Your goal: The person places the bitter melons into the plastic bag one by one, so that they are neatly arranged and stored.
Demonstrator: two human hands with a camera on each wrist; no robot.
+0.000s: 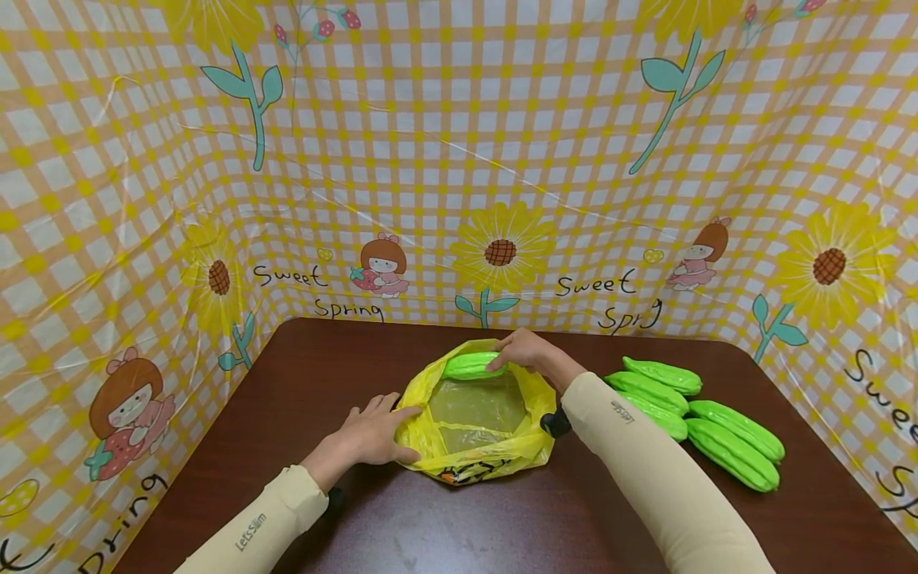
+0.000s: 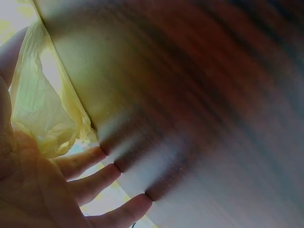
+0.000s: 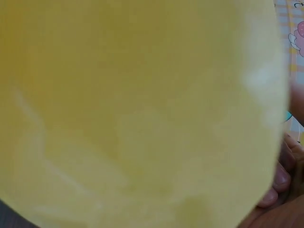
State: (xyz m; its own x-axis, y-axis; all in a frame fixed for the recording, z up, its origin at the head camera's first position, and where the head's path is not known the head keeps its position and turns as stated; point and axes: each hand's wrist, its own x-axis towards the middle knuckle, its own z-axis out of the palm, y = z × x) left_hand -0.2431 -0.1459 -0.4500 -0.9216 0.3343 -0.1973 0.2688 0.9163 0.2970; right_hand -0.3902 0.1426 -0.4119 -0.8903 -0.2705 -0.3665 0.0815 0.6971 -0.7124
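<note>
A yellow plastic bag point(image 1: 527, 456) stands on the table with its mouth spread wide. At its far inner side lies a bright green, ridged bitter melon point(image 1: 462, 366). My right hand point(image 1: 529, 351) reaches over the bag's far right rim and grips the melon's right end, thumb on its side. My left hand point(image 1: 367, 429) is at the bag's left edge, fingers spread, with index finger and thumb against the plastic. In the left wrist view, three fingertips point(image 2: 142, 202) of that hand touch the tabletop. Yellow plastic fills most of the right wrist view and hides the melon.
Several more green bitter melons point(image 1: 731, 454) lie in a group on the right of the dark brown table point(image 1: 402, 526), beyond the right forearm. Checkered cloth point(image 1: 430, 159) with printed flowers walls off the back and both sides.
</note>
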